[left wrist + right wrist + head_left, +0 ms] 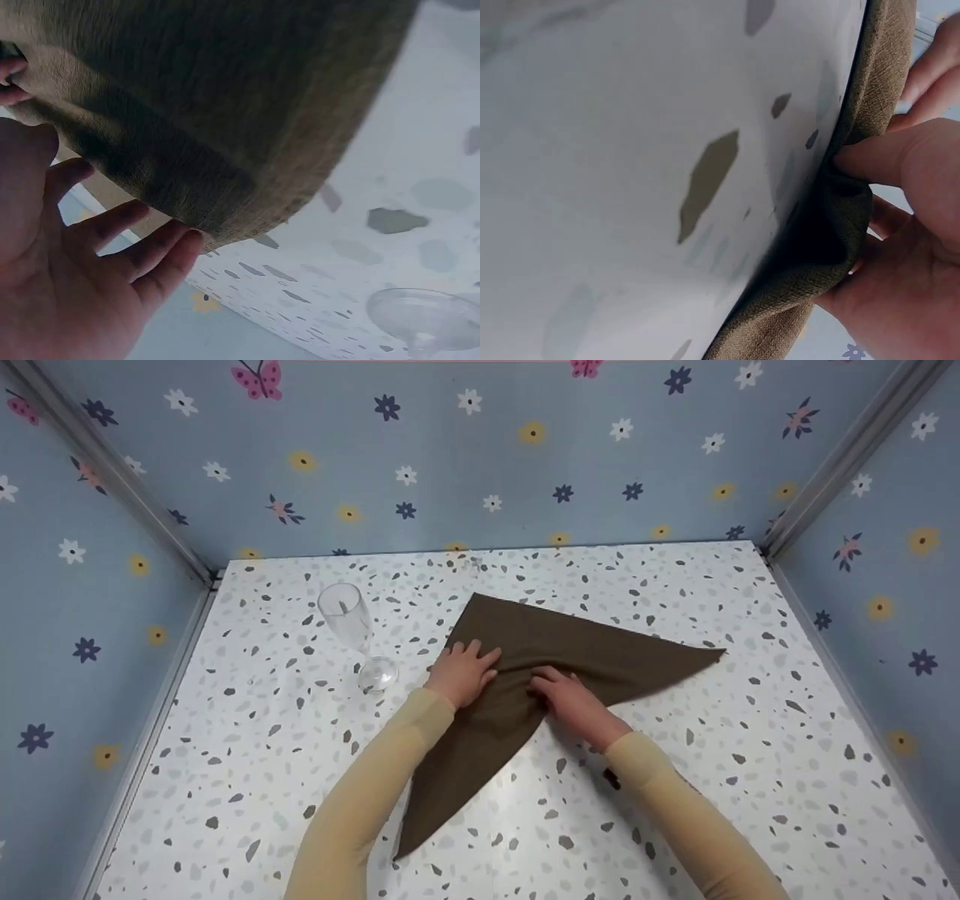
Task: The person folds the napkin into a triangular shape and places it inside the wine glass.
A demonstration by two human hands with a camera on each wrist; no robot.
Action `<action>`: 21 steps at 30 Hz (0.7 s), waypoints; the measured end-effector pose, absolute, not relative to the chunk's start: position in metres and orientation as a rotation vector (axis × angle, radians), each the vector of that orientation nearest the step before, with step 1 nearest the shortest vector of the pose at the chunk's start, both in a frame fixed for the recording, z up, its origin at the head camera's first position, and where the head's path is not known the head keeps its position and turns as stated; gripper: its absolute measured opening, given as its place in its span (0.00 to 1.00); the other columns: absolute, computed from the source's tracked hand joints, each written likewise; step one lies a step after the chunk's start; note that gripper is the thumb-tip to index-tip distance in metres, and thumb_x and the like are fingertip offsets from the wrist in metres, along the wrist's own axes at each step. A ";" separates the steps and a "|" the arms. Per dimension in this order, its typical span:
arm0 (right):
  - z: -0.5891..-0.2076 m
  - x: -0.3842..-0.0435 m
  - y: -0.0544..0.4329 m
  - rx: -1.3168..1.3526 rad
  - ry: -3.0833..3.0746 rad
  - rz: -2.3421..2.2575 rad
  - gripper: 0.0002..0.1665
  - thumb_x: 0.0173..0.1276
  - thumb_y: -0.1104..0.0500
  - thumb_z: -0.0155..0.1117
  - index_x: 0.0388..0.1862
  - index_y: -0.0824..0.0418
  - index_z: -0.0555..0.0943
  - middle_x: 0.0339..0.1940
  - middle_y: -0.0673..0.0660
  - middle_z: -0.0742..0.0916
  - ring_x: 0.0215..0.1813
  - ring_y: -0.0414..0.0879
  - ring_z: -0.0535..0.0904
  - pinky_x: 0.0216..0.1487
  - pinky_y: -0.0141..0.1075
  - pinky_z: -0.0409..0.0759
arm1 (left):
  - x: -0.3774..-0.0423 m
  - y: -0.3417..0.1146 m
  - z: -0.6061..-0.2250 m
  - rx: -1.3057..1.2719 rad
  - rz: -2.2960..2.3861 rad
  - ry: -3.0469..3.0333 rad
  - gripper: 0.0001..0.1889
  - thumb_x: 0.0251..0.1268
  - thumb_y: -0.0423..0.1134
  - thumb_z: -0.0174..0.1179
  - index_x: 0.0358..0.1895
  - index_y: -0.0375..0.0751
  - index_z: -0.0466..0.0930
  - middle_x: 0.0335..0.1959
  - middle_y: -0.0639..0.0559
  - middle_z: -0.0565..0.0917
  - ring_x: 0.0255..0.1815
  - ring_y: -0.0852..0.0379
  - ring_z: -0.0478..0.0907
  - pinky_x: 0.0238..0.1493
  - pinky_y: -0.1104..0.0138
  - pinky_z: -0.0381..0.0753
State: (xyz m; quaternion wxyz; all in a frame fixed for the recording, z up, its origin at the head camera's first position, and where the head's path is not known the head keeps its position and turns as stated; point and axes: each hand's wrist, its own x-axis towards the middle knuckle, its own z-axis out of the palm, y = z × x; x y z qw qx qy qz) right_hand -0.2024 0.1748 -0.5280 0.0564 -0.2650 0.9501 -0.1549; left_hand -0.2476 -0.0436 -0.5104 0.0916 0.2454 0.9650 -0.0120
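A brown cloth napkin [495, 735], folded to a triangle-like shape with two long points, lies on the speckled table. My left hand [461, 673] rests on its left part, fingers spread; in the left wrist view the fingertips of the left hand [97, 277] touch the cloth [210, 112]. At the near middle edge, my right hand [574, 705] pinches the napkin, and creases run from there across it. The right wrist view has the thumb of the right hand [907, 247] pushed into a fold of the cloth [847, 225], the other fingers partly hidden behind.
A clear stemmed glass [349, 619] stands upright left of the napkin, its foot [420, 311] showing in the left wrist view. Blue flowered panels [465, 457] wall the white speckled table [247, 720] at the back and both sides.
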 end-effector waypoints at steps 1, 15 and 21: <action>-0.529 -0.203 0.175 -0.812 2.885 -0.466 0.19 0.69 0.71 0.55 0.56 0.57 0.77 0.64 0.57 0.72 0.61 0.49 0.73 0.63 0.59 0.64 | -0.252 -0.041 -0.511 0.737 -0.036 2.859 0.26 0.77 0.54 0.39 0.74 0.59 0.56 0.71 0.43 0.61 0.68 0.40 0.60 0.65 0.48 0.62; -0.532 -0.202 0.171 -0.842 2.877 -0.488 0.20 0.68 0.71 0.57 0.56 0.56 0.77 0.64 0.58 0.73 0.60 0.49 0.73 0.62 0.59 0.65 | -0.284 -0.024 -0.527 0.861 -0.004 2.802 0.26 0.78 0.51 0.38 0.75 0.65 0.50 0.77 0.51 0.49 0.75 0.44 0.45 0.70 0.47 0.51; -0.528 -0.205 0.180 -0.854 2.861 -0.486 0.19 0.70 0.70 0.55 0.57 0.57 0.77 0.65 0.58 0.72 0.63 0.50 0.71 0.63 0.58 0.64 | -0.286 -0.022 -0.527 0.850 0.018 2.809 0.26 0.77 0.53 0.39 0.75 0.64 0.51 0.77 0.50 0.50 0.75 0.44 0.46 0.69 0.46 0.53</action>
